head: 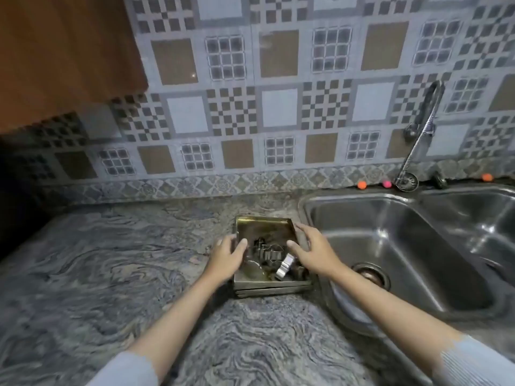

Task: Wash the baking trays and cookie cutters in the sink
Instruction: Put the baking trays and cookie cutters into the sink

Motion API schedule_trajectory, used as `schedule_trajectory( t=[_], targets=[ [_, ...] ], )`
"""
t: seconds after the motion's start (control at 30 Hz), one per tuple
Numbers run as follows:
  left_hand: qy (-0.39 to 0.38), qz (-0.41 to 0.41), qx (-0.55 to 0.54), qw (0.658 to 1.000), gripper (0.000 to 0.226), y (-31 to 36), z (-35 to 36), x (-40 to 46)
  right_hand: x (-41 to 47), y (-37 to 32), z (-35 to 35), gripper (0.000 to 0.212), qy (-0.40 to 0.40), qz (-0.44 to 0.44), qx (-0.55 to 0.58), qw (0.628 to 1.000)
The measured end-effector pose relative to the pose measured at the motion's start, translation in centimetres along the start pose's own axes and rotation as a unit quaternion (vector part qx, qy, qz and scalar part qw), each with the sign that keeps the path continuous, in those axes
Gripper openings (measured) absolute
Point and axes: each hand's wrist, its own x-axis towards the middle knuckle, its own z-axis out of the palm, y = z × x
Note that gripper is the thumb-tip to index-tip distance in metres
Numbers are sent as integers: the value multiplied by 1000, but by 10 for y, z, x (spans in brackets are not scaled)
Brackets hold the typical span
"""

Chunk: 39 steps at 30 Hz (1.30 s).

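Observation:
A stack of metal baking trays [262, 227] sits on the counter just left of the sink [418, 246]. Several metal cookie cutters [271, 253] lie in the top tray, and a bright silver cutter [285, 266] stands out near its front right. My left hand [225, 259] grips the top tray's left rim, thumb inside and fingers outside. My right hand [315, 250] lies over the right rim with fingers spread and the thumb reaching into the tray. The tray's right edge is hidden under that hand.
The marbled grey counter [111, 274] stretches left and toward me. The sink has a second basin [479, 218] at the far right. A tap [423, 126] comes off the tiled wall above it. A wooden cabinet [64, 51] hangs at upper left.

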Motion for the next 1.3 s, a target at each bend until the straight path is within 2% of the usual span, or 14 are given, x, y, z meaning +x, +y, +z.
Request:
schedule_trajectory(
  t=[0.23,0.37,0.47,0.53,0.67,0.87,1.03,1.17,1.3],
  targets=[
    [1,-60,-72,996,44,-7,31,-11,1,40,16,72,-92,78,125,985],
    [-9,-74,-101,992,45,-6,35,-8,2,48,23,67,-131,94,156,975],
    [-21,-82,-118,989,44,-8,34,-9,-2,49,29,87,-136,114,169,970],
    [-20,-82,-135,987,42,-8,32,-9,-1,46,30,93,-130,123,179,967],
    [-26,-88,-152,984,41,-8,28,-9,-2,39,28,76,-97,113,226,963],
    [-42,-76,-183,979,44,-9,23,-11,-16,35,31,58,-40,102,236,965],
    [-51,-85,-231,968,49,-5,18,-13,-19,25,27,61,17,94,260,961],
    [-60,-68,-237,967,56,9,16,-14,-20,26,14,61,31,79,257,963],
    [-91,-31,-234,967,63,43,22,-10,-21,38,-16,52,48,72,262,961]
  ],
)
